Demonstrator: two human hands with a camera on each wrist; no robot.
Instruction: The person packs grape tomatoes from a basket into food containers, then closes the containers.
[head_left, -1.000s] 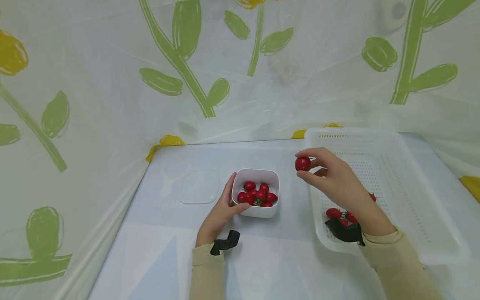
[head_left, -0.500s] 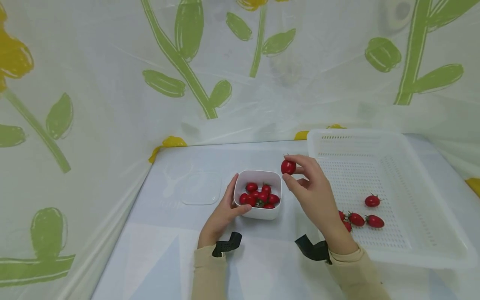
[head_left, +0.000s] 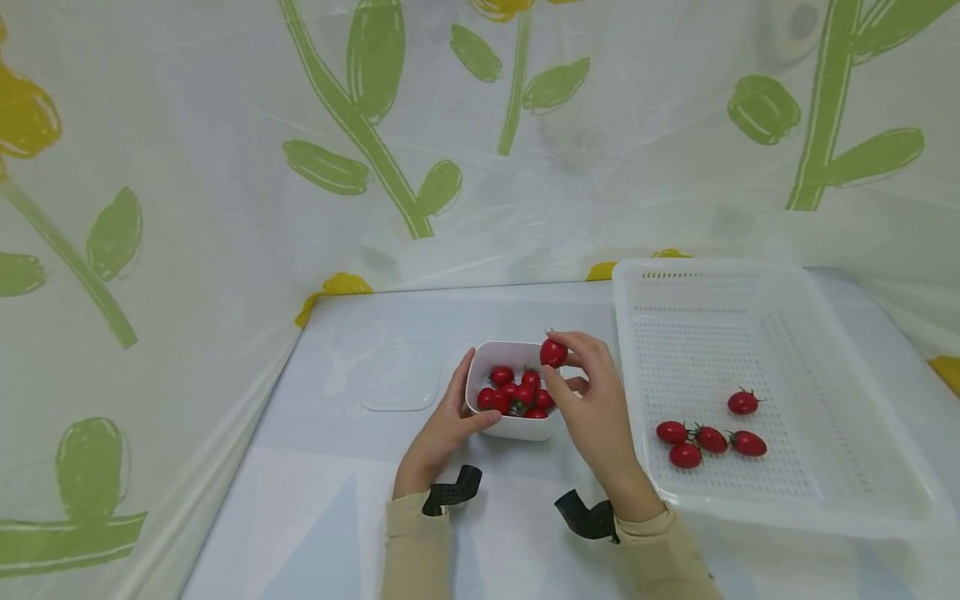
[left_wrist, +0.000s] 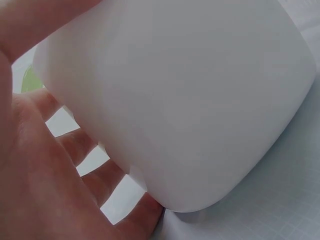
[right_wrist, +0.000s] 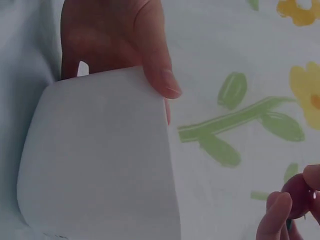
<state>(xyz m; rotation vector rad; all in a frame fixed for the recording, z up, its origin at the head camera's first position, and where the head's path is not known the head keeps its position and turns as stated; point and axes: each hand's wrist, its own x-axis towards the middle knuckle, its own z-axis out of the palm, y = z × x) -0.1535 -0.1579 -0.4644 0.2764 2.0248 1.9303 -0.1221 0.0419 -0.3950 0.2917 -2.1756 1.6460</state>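
A small white square box [head_left: 517, 427] with several cherry tomatoes [head_left: 501, 400] inside stands on the table. My left hand [head_left: 438, 433] grips its left side, thumb over the front rim and fingers along the wall; the left wrist view shows those fingers [left_wrist: 107, 182] against the box wall. My right hand [head_left: 596, 408] pinches one cherry tomato [head_left: 553, 352] between thumb and fingertips, over the box's right rim. In the right wrist view the pinched tomato [right_wrist: 298, 196] appears at the lower right, beside the white box [right_wrist: 100, 155].
A large white perforated basket [head_left: 821, 375] stands at the right with several cherry tomatoes [head_left: 711, 439] on its floor. A clear flat lid [head_left: 400, 379] lies left of the box. Behind the table hangs a sheet [head_left: 637, 183] printed with green stems and leaves.
My right hand has carried the tomato leftward from above the basket to the box's right rim, uncovering the tomatoes in the basket. My left hand keeps its hold on the box.
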